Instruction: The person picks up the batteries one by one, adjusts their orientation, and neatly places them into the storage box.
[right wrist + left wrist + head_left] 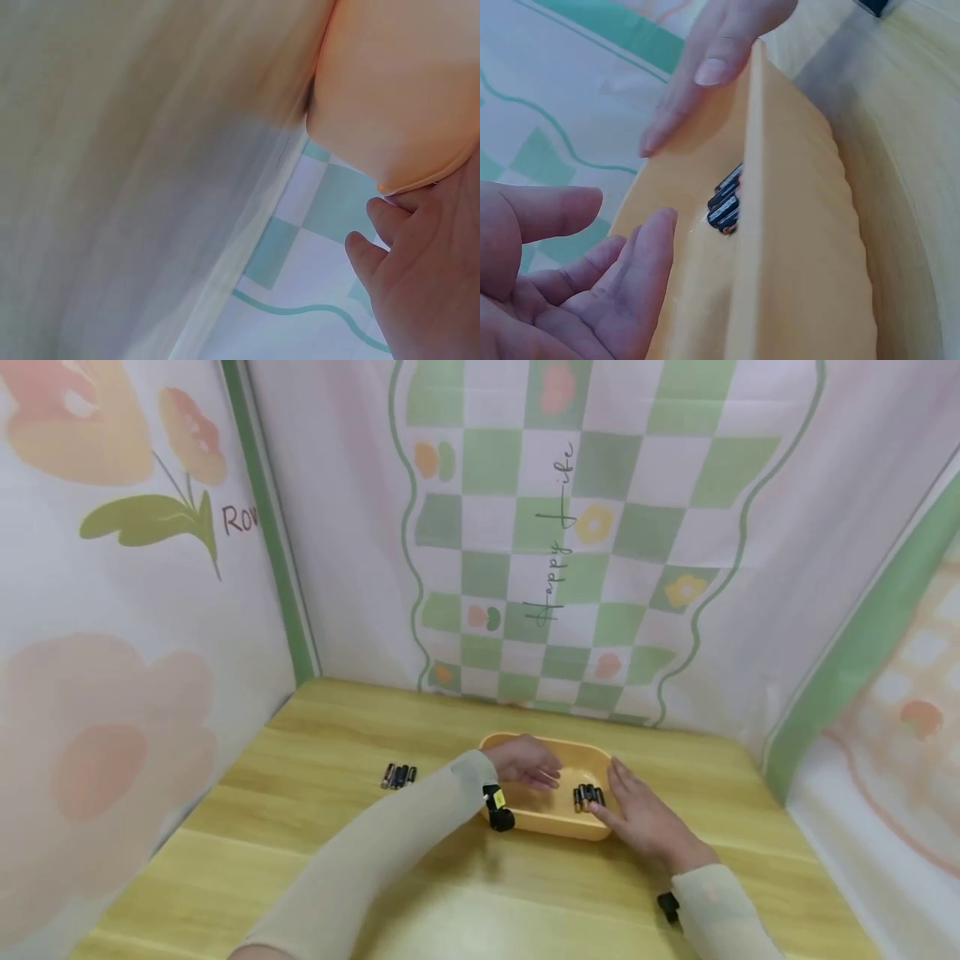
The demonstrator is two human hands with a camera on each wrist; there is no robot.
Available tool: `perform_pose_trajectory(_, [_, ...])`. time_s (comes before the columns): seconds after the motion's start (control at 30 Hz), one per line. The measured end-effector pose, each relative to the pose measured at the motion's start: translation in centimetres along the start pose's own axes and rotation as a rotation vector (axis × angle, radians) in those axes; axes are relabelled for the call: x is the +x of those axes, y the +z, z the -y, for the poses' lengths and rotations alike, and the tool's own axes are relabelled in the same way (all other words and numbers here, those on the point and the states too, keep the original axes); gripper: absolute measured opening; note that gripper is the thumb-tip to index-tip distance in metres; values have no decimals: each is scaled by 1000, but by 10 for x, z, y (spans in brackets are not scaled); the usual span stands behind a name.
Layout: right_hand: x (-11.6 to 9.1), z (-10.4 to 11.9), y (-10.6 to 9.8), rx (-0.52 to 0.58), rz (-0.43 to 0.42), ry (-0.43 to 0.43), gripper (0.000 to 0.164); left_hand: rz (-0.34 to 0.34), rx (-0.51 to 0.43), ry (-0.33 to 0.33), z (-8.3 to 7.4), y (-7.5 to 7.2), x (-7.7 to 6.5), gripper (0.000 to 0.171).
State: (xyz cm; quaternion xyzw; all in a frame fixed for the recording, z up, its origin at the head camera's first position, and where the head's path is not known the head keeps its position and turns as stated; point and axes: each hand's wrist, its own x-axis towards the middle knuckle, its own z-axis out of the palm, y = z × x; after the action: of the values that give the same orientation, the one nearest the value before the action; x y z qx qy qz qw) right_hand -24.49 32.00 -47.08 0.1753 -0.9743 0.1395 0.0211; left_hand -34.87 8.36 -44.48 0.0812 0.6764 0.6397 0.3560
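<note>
Batteries (588, 798) lower right of centre, inside the yellow tub (551, 823): probably dense, rigid, slick; pinch mid-barrel. Left grip (527, 762) spread, empty; right grip (648, 817) straight-fingered against the tub's right end.

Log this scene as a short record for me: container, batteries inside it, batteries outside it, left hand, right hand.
Container: yellow-orange tray on a wood-grain table
Inside: dark batteries, grouped near the tray's right end
Outside: second battery group, on the table left of the tray
Left hand: over the tray, holding nothing
Right hand: touching the tray's right end
</note>
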Motion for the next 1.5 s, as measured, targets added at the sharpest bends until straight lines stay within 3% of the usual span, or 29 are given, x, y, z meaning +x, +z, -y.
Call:
perform_pose_trajectory(0.13, [-2,-3,4,-2,-3,4,86,3,-23,14,3,-10,-5,27])
perform_pose_trajectory(0.4, [-6,-6,3,-40,-15,2,85,-16,-74,53,1,-30,-29,29])
perform_pose_trajectory(0.67, [-28,2,0,-24,2,34,86,29,-82,100,8,-48,-63,33])
perform_pose_trajectory(0.97, [-46,15,9,-16,-8,56,86,29,-58,111,36,-85,-102,38])
perform_pose_trajectory(1.2, [-38,27,8,-27,-4,37,87,-24,-98,136,49,-122,-137,39])
perform_pose_trajectory(1.33, [-34,26,0,-47,-13,34,88,-46,-111,154,51,-140,-146,41])
perform_pose_trajectory(1.5, [-37,26,0,-43,10,13,89,-112,-139,130,64,-160,-155,36])
